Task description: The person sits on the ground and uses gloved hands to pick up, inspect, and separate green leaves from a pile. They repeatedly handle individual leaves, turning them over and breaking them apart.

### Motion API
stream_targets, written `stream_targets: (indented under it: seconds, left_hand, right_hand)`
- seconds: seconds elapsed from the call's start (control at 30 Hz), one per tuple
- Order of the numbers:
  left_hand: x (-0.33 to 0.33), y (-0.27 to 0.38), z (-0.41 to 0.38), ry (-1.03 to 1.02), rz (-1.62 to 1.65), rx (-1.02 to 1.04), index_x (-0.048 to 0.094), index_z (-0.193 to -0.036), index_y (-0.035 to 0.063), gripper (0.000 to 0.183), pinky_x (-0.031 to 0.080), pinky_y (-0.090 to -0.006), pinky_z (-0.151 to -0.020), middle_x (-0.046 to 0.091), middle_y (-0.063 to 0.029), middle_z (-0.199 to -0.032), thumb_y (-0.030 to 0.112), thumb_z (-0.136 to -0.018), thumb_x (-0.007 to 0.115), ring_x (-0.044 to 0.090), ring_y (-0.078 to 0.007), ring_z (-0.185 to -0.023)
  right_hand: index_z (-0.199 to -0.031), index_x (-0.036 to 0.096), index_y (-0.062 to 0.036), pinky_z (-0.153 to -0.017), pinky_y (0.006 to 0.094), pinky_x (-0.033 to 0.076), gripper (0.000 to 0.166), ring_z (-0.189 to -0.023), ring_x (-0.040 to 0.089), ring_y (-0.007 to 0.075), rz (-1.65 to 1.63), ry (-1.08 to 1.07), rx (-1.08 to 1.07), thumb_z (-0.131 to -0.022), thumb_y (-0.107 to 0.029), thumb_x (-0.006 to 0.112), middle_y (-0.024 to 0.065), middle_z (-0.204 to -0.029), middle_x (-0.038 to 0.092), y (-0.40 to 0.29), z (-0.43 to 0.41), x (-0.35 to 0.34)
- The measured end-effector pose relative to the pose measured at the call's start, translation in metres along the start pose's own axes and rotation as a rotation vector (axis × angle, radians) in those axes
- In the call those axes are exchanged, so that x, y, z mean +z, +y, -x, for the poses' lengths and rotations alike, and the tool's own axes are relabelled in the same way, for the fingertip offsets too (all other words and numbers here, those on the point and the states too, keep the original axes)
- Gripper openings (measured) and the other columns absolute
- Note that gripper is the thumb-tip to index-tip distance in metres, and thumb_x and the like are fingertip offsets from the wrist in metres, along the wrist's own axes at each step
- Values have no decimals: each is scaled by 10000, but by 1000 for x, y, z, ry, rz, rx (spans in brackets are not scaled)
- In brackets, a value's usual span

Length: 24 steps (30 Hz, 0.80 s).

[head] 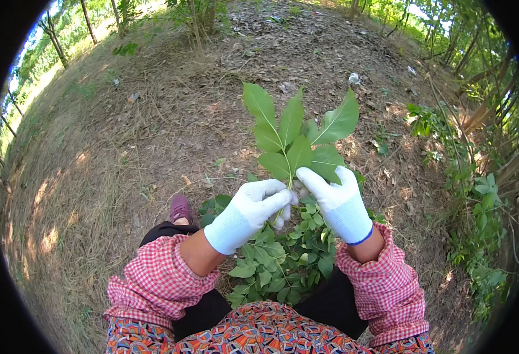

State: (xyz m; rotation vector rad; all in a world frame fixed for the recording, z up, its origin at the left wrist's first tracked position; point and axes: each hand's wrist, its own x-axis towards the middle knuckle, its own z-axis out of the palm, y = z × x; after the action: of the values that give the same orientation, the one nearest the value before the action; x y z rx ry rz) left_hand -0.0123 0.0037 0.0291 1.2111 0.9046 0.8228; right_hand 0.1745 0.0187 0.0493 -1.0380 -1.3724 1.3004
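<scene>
Both my hands wear white knit work gloves with pale blue cuffs. My left hand (263, 203) pinches the stems of a small bunch of green leafy sprigs (289, 155) between thumb and fingers. The broad leaves fan out above, away from me. Close beside it, my right hand (332, 190) is curled at the base of the leaves on the right, its thumb against them; its fingertips are partly hidden behind the foliage. Below my hands, a heap of cut leafy branches (281, 265) lies on the ground between my legs.
A purple shoe (180, 209) shows at left. Dry grass (86, 212) and leaf litter (294, 53) cover the ground. Vines and low shrubs (480, 221) grow along the right side, near leaning stems (485, 113). A crumpled white scrap (354, 78) lies farther off.
</scene>
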Motion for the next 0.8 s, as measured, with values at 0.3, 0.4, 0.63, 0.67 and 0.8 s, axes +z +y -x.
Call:
stream_targets:
  seconds: [0.3,0.4,0.63,0.67,0.8]
  left_hand:
    - [1,-6,-2,47,-131,20,630,-1029,1,240,416,-205,-561,649,-17,-769,199,-1005,498,583,-66,-616]
    - [0,-10,-4,59,-182,31,619,-1001,-5,239,431,-214,-564,640,-28,-752,191,-1008,483,578,-78,-612]
    - [-1,-13,-5,92,-57,20,634,-938,6,241,460,-235,-512,622,-35,-701,188,-1006,492,552,-88,-541]
    - [-1,-15,-7,99,-45,19,634,-933,10,240,458,-234,-508,620,-31,-699,188,-1007,491,548,-86,-535]
    - [-1,-15,-7,129,-14,20,630,-915,18,210,466,-229,-519,608,-18,-704,171,-990,507,561,-79,-569]
  right_hand:
    - [-1040,666,12,-684,277,512,207,-755,632,119,155,-53,-79,-927,-160,646,74,-881,703,11,3,9]
    - [-1040,664,0,-688,296,517,205,-747,649,163,385,-53,-200,-902,-153,661,115,-875,695,8,3,10]
    - [-1028,660,1,-684,303,519,206,-726,652,188,430,-27,-206,-872,-132,679,134,-868,683,-2,3,5]
    - [-1023,661,1,-680,301,519,202,-723,653,184,430,-25,-205,-871,-129,680,132,-867,683,-1,3,5]
    - [-1080,637,-7,-664,282,525,257,-726,663,158,412,-66,-296,-842,-91,685,114,-890,687,4,11,15]
